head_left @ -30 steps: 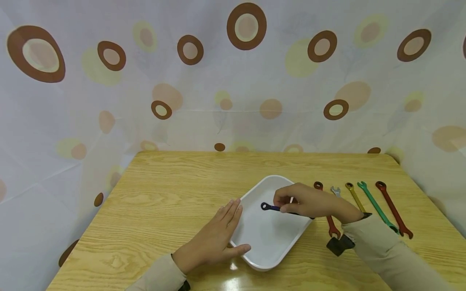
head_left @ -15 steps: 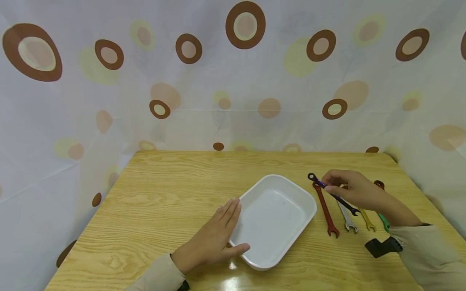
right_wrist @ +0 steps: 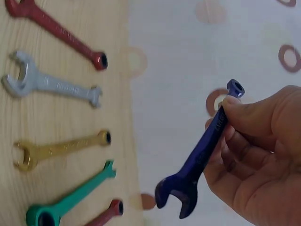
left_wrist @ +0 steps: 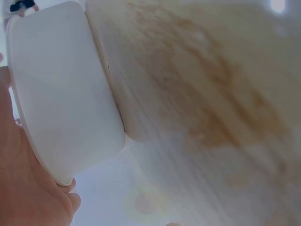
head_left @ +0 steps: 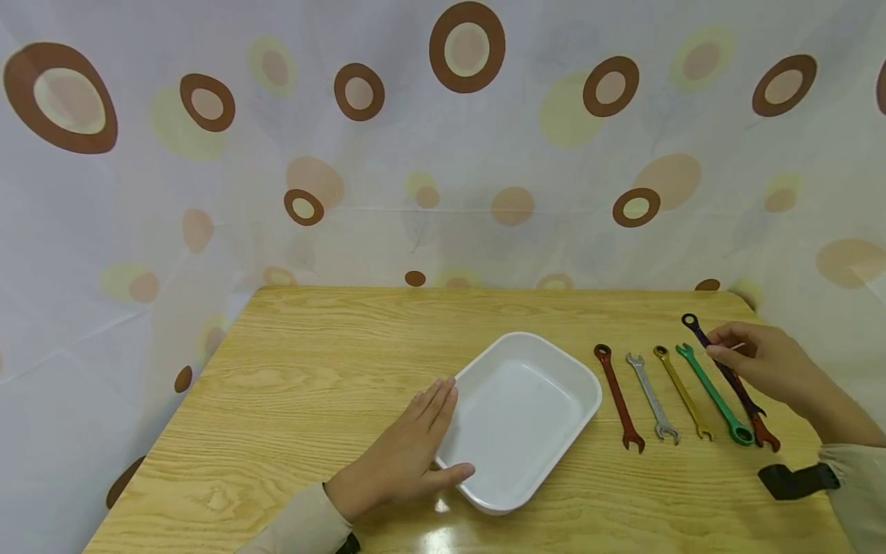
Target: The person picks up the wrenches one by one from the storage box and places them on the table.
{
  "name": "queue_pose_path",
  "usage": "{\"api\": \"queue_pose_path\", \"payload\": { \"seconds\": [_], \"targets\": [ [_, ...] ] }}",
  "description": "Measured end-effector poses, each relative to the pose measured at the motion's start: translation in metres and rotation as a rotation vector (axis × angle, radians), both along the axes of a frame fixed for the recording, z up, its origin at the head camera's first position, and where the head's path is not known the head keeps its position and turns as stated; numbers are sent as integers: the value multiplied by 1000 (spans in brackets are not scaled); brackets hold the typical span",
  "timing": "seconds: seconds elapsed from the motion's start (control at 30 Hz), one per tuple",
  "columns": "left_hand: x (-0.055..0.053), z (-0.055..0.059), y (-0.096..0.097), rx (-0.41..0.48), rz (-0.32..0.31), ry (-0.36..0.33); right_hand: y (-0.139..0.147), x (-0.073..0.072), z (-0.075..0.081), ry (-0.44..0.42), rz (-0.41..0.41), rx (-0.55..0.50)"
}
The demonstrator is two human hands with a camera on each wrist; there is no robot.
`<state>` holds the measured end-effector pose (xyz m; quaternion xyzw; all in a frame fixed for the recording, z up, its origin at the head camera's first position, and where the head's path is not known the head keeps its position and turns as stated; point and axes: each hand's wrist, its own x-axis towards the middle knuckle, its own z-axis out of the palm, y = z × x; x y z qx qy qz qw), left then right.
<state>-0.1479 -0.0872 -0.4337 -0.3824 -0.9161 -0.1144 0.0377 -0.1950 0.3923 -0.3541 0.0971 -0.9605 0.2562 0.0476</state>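
Pinched between thumb and fingers of my right hand [head_left: 768,365] is a dark blue-purple combination wrench [right_wrist: 202,143]. It is held above the table's right side, over a red wrench [head_left: 764,436] that it partly hides in the head view. Its ring end points up and away, its open-ended jaw down, as the right wrist view shows. My left hand [head_left: 408,454] rests with straight fingers along the left rim of a white rectangular tray [head_left: 512,431], thumb spread at the near corner. Nothing lies inside the tray.
Right of the tray lie, side by side, another red wrench [head_left: 618,398], a silver wrench [head_left: 651,396], a gold wrench [head_left: 683,392] and a green wrench [head_left: 713,392]. A patterned curtain [head_left: 388,246] hangs behind the wooden table [head_left: 311,354].
My right hand has carried the blue-purple wrench from above the tray rightward, past the row of wrenches, to the rightmost red one. The left hand and tray have stayed in place.
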Motion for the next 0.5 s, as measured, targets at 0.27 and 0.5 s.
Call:
{"api": "queue_pose_path", "payload": {
  "seconds": [0.27, 0.5],
  "targets": [
    [1, 1, -1, 1, 3, 4, 37, -1, -19, -26, -203, 13],
    [2, 2, -2, 0, 4, 8, 83, -11, -56, -86, -322, 8]
  ]
}}
